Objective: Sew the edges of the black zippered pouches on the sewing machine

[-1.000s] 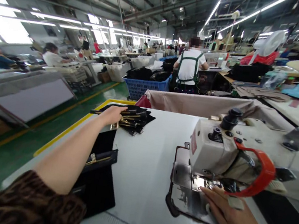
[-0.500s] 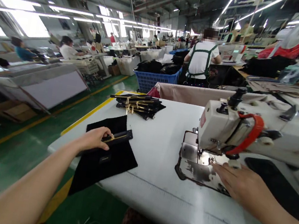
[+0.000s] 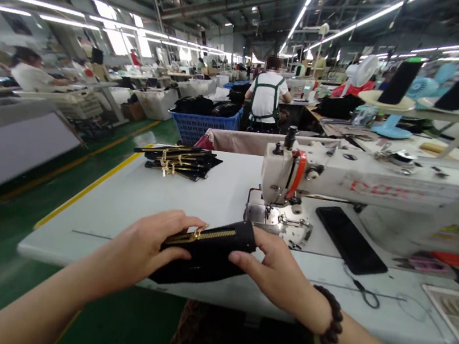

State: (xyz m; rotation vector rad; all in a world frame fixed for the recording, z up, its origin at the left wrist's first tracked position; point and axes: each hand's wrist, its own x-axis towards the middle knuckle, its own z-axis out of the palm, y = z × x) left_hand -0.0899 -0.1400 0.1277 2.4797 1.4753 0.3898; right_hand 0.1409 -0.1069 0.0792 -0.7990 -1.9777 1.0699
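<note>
Between both hands, at the front of the white table, is a black fabric piece (image 3: 203, 260) with a gold-toothed zipper (image 3: 218, 234) along its upper edge. My left hand (image 3: 150, 240) grips its left end, fingers by the gold zipper pull (image 3: 199, 230). The right end is pinched by my right hand (image 3: 273, 267), thumb on the near face. Just beyond stands a white sewing machine (image 3: 341, 174), its metal plate (image 3: 276, 218) bare of cloth. A pile of black zippered strips (image 3: 182, 160) lies at the table's far left.
On the white table (image 3: 93, 215), a black phone (image 3: 351, 239) lies right of the machine plate, near pink-handled snips (image 3: 426, 265). Behind the table are a blue basket (image 3: 205, 128) of dark cloth and a seated person in white (image 3: 266, 100). Thread cones (image 3: 400, 81) stand at right.
The black zippered piece has come from the left side of the table to its front middle. My right hand has left the machine plate and taken its right end. The view has turned right.
</note>
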